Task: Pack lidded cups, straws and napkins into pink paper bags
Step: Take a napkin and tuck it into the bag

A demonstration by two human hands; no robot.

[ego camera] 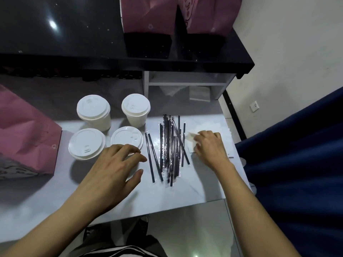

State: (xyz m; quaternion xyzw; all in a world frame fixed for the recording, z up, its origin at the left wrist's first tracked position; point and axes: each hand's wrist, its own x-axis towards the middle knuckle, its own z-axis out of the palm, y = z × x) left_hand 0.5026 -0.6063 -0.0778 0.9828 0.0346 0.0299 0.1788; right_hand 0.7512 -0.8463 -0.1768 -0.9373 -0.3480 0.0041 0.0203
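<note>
Several white lidded cups (93, 113) stand on the white marble table (167, 193), left of centre. A pile of black wrapped straws (169, 145) lies in the middle. To its right lies a stack of white napkins (209, 127). My right hand (211, 148) rests on that stack and pinches a folded napkin (191, 139) by its edge. My left hand (115, 169) hovers with spread fingers between the nearest cup (127, 139) and the straws, holding nothing. One pink paper bag (24, 138) lies at the left. Two more pink bags (148, 13) stand on the black counter behind.
A black glossy counter (74, 34) rises behind the table, with a white shelf (185, 84) under its right end. A dark blue cloth (289, 164) hangs at the right, close to the table's edge. A wall socket (254, 106) sits low on the wall.
</note>
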